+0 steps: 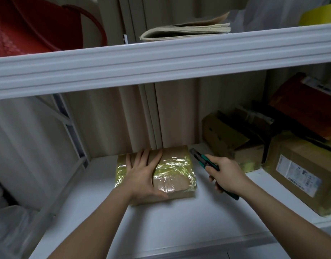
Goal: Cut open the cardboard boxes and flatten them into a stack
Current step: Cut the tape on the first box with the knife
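Observation:
A small cardboard box (176, 169) wrapped in shiny yellowish tape lies on the white shelf (161, 227). My left hand (144, 174) rests flat on its top, fingers spread toward the back and thumb along the near side. My right hand (225, 174) grips a green and black utility knife (202, 159) just right of the box, its tip pointing at the box's far right corner. The blade end hovers beside the box; I cannot tell whether it touches.
More cardboard boxes sit at the right: an open crumpled one (228, 139), a taped one with a label (299, 174), and an orange-brown one (306, 107) on top. The upper shelf (161, 62) overhangs, carrying a red bucket (30, 25) and folded paper (187, 29).

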